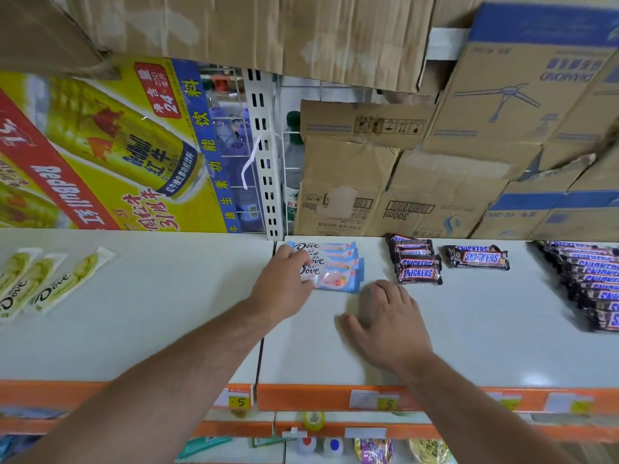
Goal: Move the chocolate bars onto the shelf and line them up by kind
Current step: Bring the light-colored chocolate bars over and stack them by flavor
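Centrally, a short row of blue Dove bars (330,267) is seen lying on the white shelf (160,316), overlapped one upon another from back to front, and everything else is placed by reference to it. The left ends of these bars are covered by the left hand (284,279), whose fingers are bent over the wrappers while the thumb is laid against the near edge of the front bar, so that the bars are gripped. Just to the right of the row and in front of it, the right hand (385,316) is laid palm down on the shelf with its fingers loosely spread; nothing is held by it, and it is kept just apart from the wrappers.

To the right of the row, near but apart, a Snickers stack (417,264) is found, and beyond that a Snickers pair (479,257). Farther right again, a long Snickers row (589,283) is laid out (its far end is cut off by the picture's edge). Well to the left of the row, three green Dove bars (40,283) are fanned out.

Behind the row, cardboard boxes (385,182) are stacked. Behind it and to the left, a slotted white upright (264,155) and a yellow Red Bull carton (100,145) are seen. In front of the row, the shelf is finished by an orange edge strip (318,396) on which yellow price tags (239,401) are carried.
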